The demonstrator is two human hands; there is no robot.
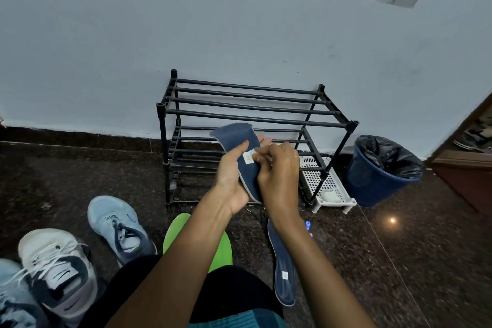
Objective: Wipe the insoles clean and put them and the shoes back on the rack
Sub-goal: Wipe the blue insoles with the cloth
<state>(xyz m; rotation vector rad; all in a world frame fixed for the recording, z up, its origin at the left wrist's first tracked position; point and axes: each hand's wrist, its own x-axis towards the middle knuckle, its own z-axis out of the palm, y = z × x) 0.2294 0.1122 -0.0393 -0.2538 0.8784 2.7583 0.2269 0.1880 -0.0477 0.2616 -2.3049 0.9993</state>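
Note:
My left hand [231, 176] holds a dark blue insole [238, 138] upright in front of the black metal rack [255, 112]. My right hand [279, 170] is closed on a small white wipe [252, 152] pressed against the insole near its white label. A second blue insole [283, 269] lies flat on the floor to the right of my knee. A green insole [177, 229] lies under my left forearm. On the floor at the left stand a light blue sneaker [117, 224], a white sneaker [53, 266] and part of another blue sneaker [13, 301].
The rack's shelves hold nothing and it stands against a pale wall. A white perforated basket [327, 186] sits at the rack's right foot. A blue bin with a black liner [383, 168] stands further right. A wooden door frame [463, 162] is at the right edge.

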